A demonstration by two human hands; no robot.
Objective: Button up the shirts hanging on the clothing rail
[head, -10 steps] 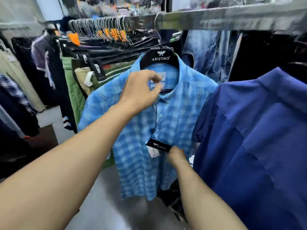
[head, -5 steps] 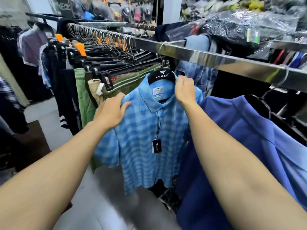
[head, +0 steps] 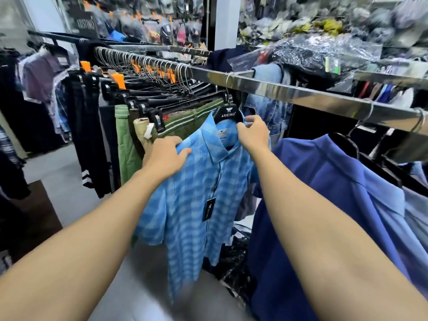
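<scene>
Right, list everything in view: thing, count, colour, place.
Checked shirt: one, light blue, centre, on hanger.
Hanger: one, black, hooked on rail.
Swing tag: one, black, on the shirt front.
Plain shirt: one, dark blue, right.
Rail: one, chrome, across the top.
Trousers: many, green, beige, dark, left.
Left hand: on the checked shirt's shoulder.
Right hand: pinching the collar.
</scene>
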